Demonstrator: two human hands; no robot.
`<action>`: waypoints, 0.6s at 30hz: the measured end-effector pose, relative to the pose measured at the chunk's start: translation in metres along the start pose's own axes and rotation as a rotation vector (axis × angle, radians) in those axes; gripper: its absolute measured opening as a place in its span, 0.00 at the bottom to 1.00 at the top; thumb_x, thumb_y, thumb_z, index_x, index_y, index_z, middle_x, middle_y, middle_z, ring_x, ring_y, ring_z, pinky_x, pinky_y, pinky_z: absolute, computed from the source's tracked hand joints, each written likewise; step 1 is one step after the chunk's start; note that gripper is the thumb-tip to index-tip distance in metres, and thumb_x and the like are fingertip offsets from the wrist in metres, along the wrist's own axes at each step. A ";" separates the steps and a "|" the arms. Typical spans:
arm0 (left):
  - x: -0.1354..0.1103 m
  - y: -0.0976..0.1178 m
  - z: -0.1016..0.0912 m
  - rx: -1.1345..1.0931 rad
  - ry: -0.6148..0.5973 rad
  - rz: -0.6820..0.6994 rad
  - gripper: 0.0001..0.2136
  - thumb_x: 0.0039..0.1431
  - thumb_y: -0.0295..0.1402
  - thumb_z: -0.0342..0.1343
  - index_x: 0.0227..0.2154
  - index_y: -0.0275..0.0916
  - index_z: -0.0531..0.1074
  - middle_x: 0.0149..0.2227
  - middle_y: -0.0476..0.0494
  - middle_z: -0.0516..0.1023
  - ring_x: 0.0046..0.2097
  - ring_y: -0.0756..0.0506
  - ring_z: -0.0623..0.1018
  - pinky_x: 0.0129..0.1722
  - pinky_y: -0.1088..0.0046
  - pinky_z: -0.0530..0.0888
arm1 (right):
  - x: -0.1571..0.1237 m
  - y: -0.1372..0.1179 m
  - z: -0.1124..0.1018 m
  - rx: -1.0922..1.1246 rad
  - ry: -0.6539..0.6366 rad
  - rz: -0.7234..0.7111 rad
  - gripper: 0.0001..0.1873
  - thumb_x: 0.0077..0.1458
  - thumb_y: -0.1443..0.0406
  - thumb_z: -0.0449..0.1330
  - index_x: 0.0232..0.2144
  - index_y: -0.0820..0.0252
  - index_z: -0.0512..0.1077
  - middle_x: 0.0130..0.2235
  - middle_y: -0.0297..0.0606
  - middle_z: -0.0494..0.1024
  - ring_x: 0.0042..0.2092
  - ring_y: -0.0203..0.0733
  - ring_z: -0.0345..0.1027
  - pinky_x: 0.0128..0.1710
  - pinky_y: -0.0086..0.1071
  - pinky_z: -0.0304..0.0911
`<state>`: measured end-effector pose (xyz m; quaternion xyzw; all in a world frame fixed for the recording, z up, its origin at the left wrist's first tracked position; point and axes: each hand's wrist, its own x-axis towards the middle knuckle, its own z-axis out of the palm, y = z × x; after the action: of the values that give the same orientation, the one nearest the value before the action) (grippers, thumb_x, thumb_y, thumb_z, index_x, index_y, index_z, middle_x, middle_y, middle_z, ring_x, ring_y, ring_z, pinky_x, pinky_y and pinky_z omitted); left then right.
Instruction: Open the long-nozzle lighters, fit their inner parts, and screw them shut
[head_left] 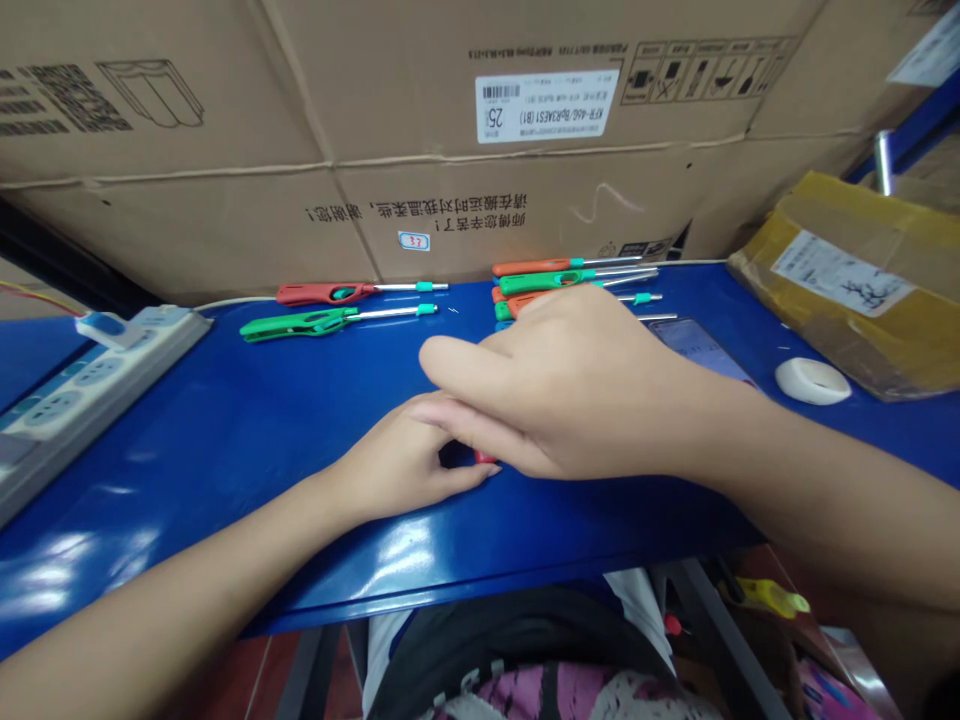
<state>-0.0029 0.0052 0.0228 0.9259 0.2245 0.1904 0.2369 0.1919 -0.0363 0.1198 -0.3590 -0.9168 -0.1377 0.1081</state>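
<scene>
My left hand (409, 450) is low over the blue table, thumb and fingers closed around a small red thing (485, 457), of which only an end shows by the thumb tip. My right hand (555, 385) is curled into a fist just above and against the left one, hiding most of what lies between them. Whatever the right fingers grip is out of sight. Beyond the hands, a red long-nosed lighter (326, 293) and a green long-nosed lighter (300, 325) lie side by side. Several more, including an orange lighter (531, 268), lie behind my right hand.
A white power strip (142, 365) runs along the left of the blue table (225, 430). A large cardboard box (420, 100) walls off the back. To the right are a phone (694, 345), a white mouse-like object (812, 381) and a taped parcel (847, 290).
</scene>
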 end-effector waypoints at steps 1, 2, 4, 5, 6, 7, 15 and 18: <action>0.000 -0.001 0.000 0.004 -0.016 0.002 0.09 0.63 0.37 0.57 0.43 0.41 0.76 0.44 0.43 0.83 0.48 0.38 0.81 0.47 0.60 0.79 | 0.000 0.001 -0.001 0.007 -0.007 0.004 0.22 0.72 0.58 0.38 0.47 0.61 0.69 0.24 0.33 0.72 0.24 0.37 0.58 0.28 0.32 0.40; 0.000 -0.002 0.001 0.008 -0.026 0.005 0.09 0.63 0.37 0.57 0.42 0.41 0.76 0.43 0.43 0.83 0.46 0.39 0.81 0.46 0.60 0.79 | -0.001 0.001 -0.002 0.024 -0.018 0.002 0.20 0.71 0.59 0.40 0.48 0.62 0.68 0.25 0.33 0.72 0.24 0.37 0.57 0.28 0.32 0.40; 0.000 -0.005 0.002 0.017 -0.024 0.011 0.10 0.63 0.38 0.57 0.41 0.40 0.76 0.43 0.41 0.82 0.47 0.38 0.80 0.46 0.59 0.78 | -0.002 0.003 -0.005 0.077 -0.054 -0.023 0.16 0.68 0.63 0.44 0.49 0.63 0.67 0.27 0.34 0.74 0.23 0.36 0.55 0.27 0.32 0.41; 0.000 -0.005 0.002 0.019 -0.018 0.013 0.10 0.63 0.38 0.57 0.41 0.39 0.76 0.44 0.40 0.81 0.47 0.38 0.80 0.46 0.59 0.78 | -0.003 0.003 -0.007 0.101 -0.076 -0.037 0.15 0.67 0.64 0.46 0.49 0.64 0.67 0.27 0.34 0.74 0.23 0.36 0.55 0.26 0.32 0.41; 0.000 -0.006 0.002 0.021 -0.012 0.014 0.09 0.62 0.38 0.58 0.40 0.39 0.76 0.43 0.40 0.81 0.46 0.38 0.80 0.45 0.59 0.78 | -0.004 0.004 -0.009 0.117 -0.094 -0.047 0.14 0.66 0.65 0.47 0.49 0.64 0.67 0.27 0.34 0.74 0.23 0.36 0.54 0.26 0.32 0.41; 0.001 -0.006 0.002 0.021 -0.010 0.015 0.08 0.62 0.38 0.58 0.38 0.39 0.76 0.41 0.41 0.80 0.44 0.38 0.80 0.44 0.60 0.78 | -0.004 0.005 -0.010 0.123 -0.107 -0.049 0.14 0.65 0.66 0.48 0.49 0.65 0.67 0.27 0.34 0.74 0.23 0.36 0.54 0.26 0.32 0.41; 0.003 -0.006 0.001 0.015 -0.041 0.038 0.04 0.61 0.33 0.58 0.36 0.39 0.76 0.41 0.44 0.79 0.44 0.41 0.79 0.43 0.67 0.75 | -0.006 0.011 -0.001 0.141 0.007 -0.084 0.20 0.70 0.52 0.46 0.46 0.60 0.68 0.25 0.33 0.73 0.24 0.37 0.60 0.26 0.31 0.41; 0.003 -0.007 0.002 0.000 -0.022 -0.006 0.05 0.60 0.35 0.59 0.37 0.41 0.75 0.40 0.46 0.79 0.43 0.42 0.80 0.42 0.69 0.76 | -0.007 0.007 -0.001 0.190 0.013 -0.105 0.19 0.71 0.53 0.44 0.46 0.59 0.67 0.26 0.32 0.73 0.24 0.38 0.61 0.25 0.31 0.41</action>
<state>-0.0017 0.0114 0.0185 0.9273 0.2246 0.1793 0.2398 0.2018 -0.0358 0.1195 -0.2975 -0.9426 -0.0580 0.1404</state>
